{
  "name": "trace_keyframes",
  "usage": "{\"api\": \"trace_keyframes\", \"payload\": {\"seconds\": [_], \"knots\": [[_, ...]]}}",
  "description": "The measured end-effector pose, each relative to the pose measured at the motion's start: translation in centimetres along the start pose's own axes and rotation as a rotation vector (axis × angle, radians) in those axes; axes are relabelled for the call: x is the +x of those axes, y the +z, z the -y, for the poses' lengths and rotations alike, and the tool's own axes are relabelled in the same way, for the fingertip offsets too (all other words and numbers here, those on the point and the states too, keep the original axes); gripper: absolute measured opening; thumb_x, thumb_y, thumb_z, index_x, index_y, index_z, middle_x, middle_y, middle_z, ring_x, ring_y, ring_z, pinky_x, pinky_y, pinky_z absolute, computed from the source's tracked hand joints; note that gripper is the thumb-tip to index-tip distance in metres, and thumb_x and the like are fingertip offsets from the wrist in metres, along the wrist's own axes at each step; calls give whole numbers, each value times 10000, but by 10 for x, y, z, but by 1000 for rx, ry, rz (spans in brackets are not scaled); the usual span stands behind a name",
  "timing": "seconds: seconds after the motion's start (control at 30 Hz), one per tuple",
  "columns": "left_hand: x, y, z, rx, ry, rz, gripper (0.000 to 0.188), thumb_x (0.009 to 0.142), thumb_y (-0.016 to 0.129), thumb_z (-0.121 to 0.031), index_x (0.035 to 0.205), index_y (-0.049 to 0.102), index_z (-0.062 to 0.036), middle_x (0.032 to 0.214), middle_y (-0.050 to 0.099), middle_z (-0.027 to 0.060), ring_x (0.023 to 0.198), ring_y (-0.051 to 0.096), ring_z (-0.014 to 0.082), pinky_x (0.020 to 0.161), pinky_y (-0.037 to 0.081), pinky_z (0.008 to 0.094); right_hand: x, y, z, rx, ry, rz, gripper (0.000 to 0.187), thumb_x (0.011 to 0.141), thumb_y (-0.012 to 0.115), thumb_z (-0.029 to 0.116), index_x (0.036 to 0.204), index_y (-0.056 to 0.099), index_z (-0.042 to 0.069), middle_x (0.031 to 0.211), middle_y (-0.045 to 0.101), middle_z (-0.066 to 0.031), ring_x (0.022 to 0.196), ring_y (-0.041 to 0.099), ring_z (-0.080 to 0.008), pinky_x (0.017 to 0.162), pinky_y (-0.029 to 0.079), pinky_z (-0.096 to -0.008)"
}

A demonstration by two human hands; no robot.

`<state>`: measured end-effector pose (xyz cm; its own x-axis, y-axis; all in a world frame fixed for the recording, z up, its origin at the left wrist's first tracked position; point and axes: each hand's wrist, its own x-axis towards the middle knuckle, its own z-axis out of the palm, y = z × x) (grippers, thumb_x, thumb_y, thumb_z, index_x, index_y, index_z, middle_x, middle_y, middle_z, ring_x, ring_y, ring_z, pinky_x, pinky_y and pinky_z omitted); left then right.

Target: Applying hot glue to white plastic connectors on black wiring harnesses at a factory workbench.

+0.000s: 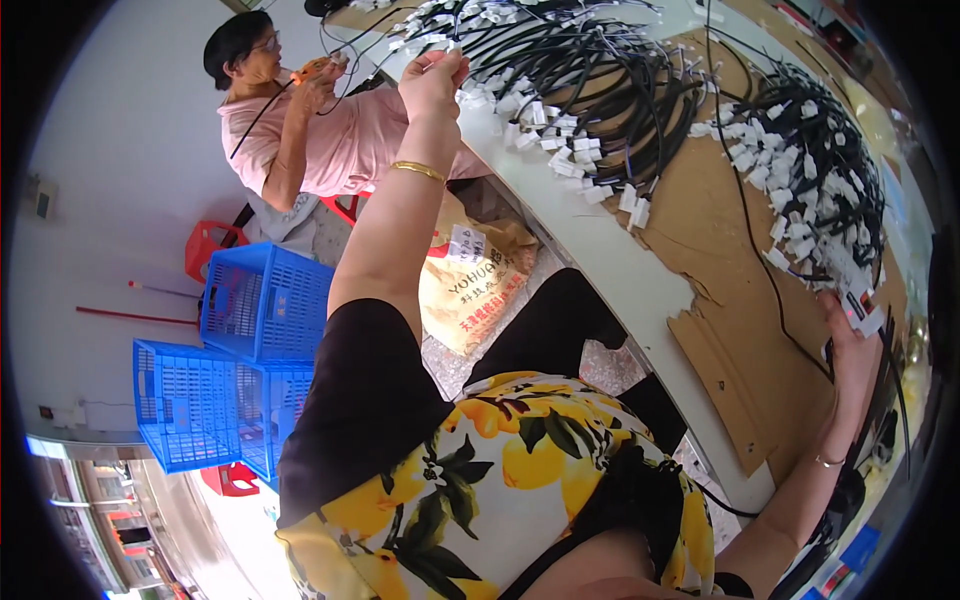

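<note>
My left hand (433, 84) reaches to the far edge of the table. Its thumb and fingers are pinched on a small white plastic connector (454, 46) at the end of a black cable. At the right side of the table, my right hand (852, 345) has its fingers closed on a white plastic block (860, 310) with dark and reddish marks. Just beyond that hand lies a heap of black cables with white connectors (800, 190). A larger bundle of looped black cables (620, 90) spreads across the table's far side, white connectors along its near edge.
Brown cardboard (740, 360) covers part of the white table (640, 270), and a loose black cable (745, 190) crosses it. A co-worker in pink (340, 140) holds an orange tool (310, 70) at far left. Blue crates (265, 300) and a printed sack (475, 280) stand on the floor.
</note>
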<state>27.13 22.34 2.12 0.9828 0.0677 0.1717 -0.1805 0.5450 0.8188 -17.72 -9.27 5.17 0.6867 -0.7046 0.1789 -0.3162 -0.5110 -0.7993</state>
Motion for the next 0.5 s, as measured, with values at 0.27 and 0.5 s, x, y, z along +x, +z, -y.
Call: {"api": "trace_keyframes", "payload": {"seconds": [0.27, 0.5], "knots": [[47, -42, 3, 567, 330, -78, 222, 664, 655, -5, 817, 499, 32, 667, 592, 112, 555, 608, 163, 477, 476, 221, 4, 6, -9, 78, 25, -18, 233, 731, 614, 182, 886, 584, 10, 734, 546, 27, 666, 473, -53, 599, 365, -194], [70, 54, -63, 631, 505, 181, 251, 651, 647, -61, 838, 521, 49, 687, 592, 96, 626, 592, 139, 573, 476, 232, -2, 8, 6, 39, 113, 18, 266, 734, 638, 183, 917, 563, 6, 786, 562, 16, 701, 490, -60, 630, 381, -196]]}}
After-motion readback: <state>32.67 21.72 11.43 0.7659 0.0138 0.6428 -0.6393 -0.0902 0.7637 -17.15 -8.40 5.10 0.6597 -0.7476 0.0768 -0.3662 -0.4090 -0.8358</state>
